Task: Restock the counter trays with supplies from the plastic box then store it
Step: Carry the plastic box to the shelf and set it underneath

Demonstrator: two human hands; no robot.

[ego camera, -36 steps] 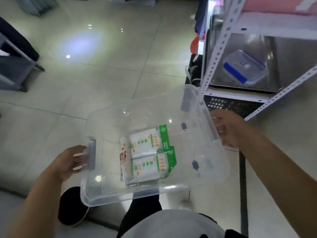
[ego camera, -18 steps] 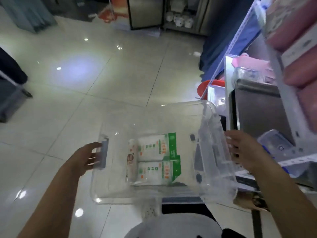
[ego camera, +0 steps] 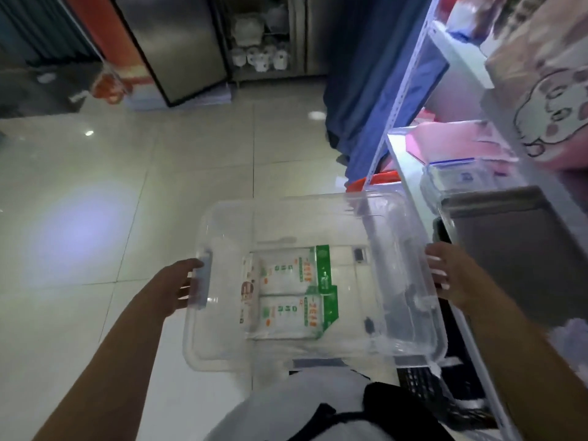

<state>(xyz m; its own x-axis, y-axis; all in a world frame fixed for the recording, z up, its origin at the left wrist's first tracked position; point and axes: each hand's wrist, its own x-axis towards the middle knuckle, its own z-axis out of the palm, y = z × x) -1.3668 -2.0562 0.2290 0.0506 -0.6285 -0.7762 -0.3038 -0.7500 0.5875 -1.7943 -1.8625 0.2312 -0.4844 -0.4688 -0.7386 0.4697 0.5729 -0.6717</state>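
Clear rectangular plastic storage box (ego camera: pixel 318 348), no lid, is held in the air over the pale tiled floor (ego camera: pixel 127 202), just beside the white metal shelving rack (ego camera: pixel 410 160) on the right. Left hand (ego camera: pixel 178 286) grips the box's left end, fingers curled round the grey handle clip (ego camera: pixel 203 278). Right hand (ego camera: pixel 448 275) grips the right rim, fingertips hooked over the edge. Both hands closed on the box, none free.

Inside the box, on the bottom: two flat white packets with green edges and printed text (ego camera: pixel 296 294), lying side by side, touching, plus one narrower white roll-shaped packet (ego camera: pixel 246 291) along their left side. Print too blurred to read.

On the rack's middle shelf: small clear container with blue-trimmed lid (ego camera: pixel 451 176) and a dark metal tray (ego camera: pixel 509 249). Pink cartoon-print bag (ego camera: pixel 547 116) above. Steel cabinet (ego camera: pixel 178 46) at far wall.
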